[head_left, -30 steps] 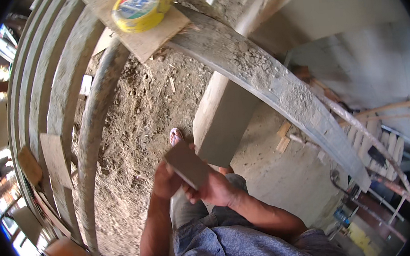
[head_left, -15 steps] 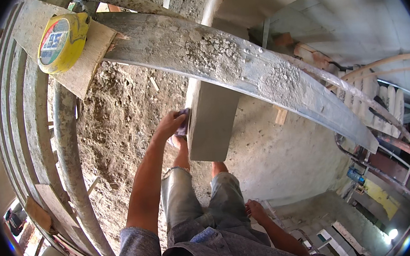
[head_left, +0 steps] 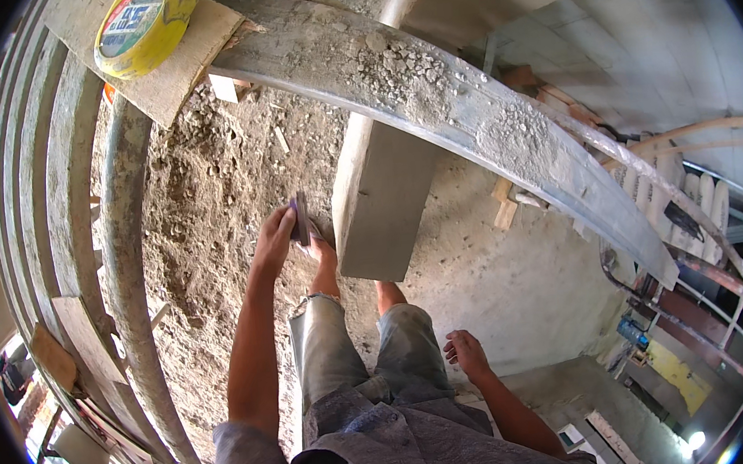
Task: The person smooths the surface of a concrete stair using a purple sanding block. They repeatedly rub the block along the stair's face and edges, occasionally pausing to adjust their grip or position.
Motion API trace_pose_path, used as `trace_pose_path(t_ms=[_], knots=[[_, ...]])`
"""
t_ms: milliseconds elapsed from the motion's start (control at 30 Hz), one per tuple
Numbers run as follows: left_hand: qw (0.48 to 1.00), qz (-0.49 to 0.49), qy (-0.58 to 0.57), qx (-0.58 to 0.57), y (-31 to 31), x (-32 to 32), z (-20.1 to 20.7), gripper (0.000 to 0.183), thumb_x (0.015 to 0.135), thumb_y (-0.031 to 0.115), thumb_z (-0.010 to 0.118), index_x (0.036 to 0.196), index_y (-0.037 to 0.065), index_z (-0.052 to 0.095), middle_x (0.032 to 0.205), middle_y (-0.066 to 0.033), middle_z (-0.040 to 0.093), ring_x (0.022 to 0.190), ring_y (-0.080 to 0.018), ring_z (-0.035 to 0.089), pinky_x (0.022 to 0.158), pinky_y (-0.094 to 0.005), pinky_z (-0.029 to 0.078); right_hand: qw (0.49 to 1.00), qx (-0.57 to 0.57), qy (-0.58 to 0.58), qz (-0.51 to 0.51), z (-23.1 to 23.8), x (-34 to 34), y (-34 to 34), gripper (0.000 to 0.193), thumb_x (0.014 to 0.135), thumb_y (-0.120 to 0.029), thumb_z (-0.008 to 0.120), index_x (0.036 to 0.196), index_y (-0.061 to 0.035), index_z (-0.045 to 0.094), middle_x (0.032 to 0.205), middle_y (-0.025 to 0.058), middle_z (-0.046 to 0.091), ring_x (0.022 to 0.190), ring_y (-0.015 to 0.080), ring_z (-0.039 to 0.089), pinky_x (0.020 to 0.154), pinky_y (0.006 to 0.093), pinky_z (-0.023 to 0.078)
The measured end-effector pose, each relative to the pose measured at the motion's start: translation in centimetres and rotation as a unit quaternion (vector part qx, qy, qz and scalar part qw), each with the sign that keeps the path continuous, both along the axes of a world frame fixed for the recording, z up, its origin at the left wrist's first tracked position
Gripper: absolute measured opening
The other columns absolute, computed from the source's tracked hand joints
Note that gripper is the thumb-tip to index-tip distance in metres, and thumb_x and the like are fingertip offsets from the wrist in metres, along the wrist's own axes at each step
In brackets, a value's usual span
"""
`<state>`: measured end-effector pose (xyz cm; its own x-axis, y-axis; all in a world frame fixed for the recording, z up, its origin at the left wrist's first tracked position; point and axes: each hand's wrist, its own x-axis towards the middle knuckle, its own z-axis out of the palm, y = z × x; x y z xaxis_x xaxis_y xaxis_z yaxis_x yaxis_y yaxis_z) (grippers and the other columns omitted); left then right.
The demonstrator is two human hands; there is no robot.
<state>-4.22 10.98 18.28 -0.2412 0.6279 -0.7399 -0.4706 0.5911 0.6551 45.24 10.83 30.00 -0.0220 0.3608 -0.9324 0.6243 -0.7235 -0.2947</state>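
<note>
Slab, thin and straight-edged, is gripped by left hand, right hand loosely open.

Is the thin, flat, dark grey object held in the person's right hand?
No, the left hand grips the thin, flat, dark grey object, while the right hand is well apart from it.

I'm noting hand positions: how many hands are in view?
2: the left hand, ahead of the left knee, holds a thin flat object; the right hand is right of the right knee. No others show.
</note>
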Motion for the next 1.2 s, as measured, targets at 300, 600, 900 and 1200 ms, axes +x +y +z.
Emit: trace_pose_path(t_ms=[300,600,900,1200], knots=[[0.99,-0.032,0.071,-0.115,-2.1,0.8,-3.0,0.046,0.103,0.033,0.057,0.128,-0.005,0.061,0.103,-0.0172,0.072,0.092,-0.0221,0.07,0.086,-0.0374,0.056,0.996,0.0,-0.028,0.088,-0.3,2.2,1.0,0.033,0.106,-0.033,0.052,0.112,-0.0031,0.063,0.087,0.0082,0.067,0.069,0.0151,0.063,0.062,0.0309,0.053],[0.934,-0.175,0.31,0.018,13.6,0.6,0.5,0.043,0.107,0.031,0.052,0.128,-0.005,0.061,0.106,-0.0162,0.072,0.087,-0.0206,0.07,0.08,-0.0333,0.057,0.997,-0.016,-0.035,0.072,-2.0,2.9,0.9,0.031,0.106,-0.033,0.055,0.11,-0.0033,0.063,0.086,0.0079,0.068,0.07,0.0147,0.064,0.062,0.0303,0.052],[0.937,-0.107,0.323,0.083,20.2,1.0,1.1,0.05,0.103,0.043,0.053,0.118,-0.002,0.067,0.107,-0.025,0.073,0.1,-0.0422,0.07,0.091,-0.0484,0.052,1.0,-0.009,-0.023,0.008,-0.4,3.7,-0.6,0.03,0.106,-0.032,0.057,0.111,-0.0034,0.063,0.086,0.007,0.069,0.069,0.0129,0.063,0.062,0.0284,0.052],[0.951,-0.094,0.264,0.13,22.8,-1.9,1.2,0.043,0.105,0.034,0.053,0.124,-0.002,0.066,0.103,-0.0195,0.074,0.092,-0.0279,0.071,0.089,-0.0395,0.055,0.998,-0.014,-0.05,0.037,-0.7,3.7,-0.1,0.026,0.106,-0.028,0.056,0.112,-0.0033,0.063,0.087,0.0063,0.069,0.071,0.0126,0.063,0.064,0.0287,0.053]])
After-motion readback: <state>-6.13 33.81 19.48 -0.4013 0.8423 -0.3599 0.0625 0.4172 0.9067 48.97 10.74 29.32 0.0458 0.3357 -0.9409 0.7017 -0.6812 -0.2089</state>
